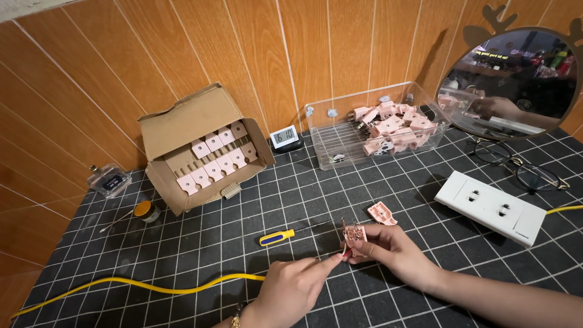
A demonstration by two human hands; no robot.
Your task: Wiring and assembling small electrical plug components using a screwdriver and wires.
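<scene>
Low in the frame's centre, the right hand (395, 246) grips an open pink plug body (354, 233) in closed fingers, just above the table (200, 243). The left hand (291, 288) pinches the yellow cable (152, 285) end against it. A pink cover (382, 213) and screwdriver (285, 235) lie nearby.

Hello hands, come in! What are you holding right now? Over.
Right hand pinches open pink plug. Left hand feeds yellow cable wire ends into it. Plug cover and screwdriver lie close, not blocking.
</scene>
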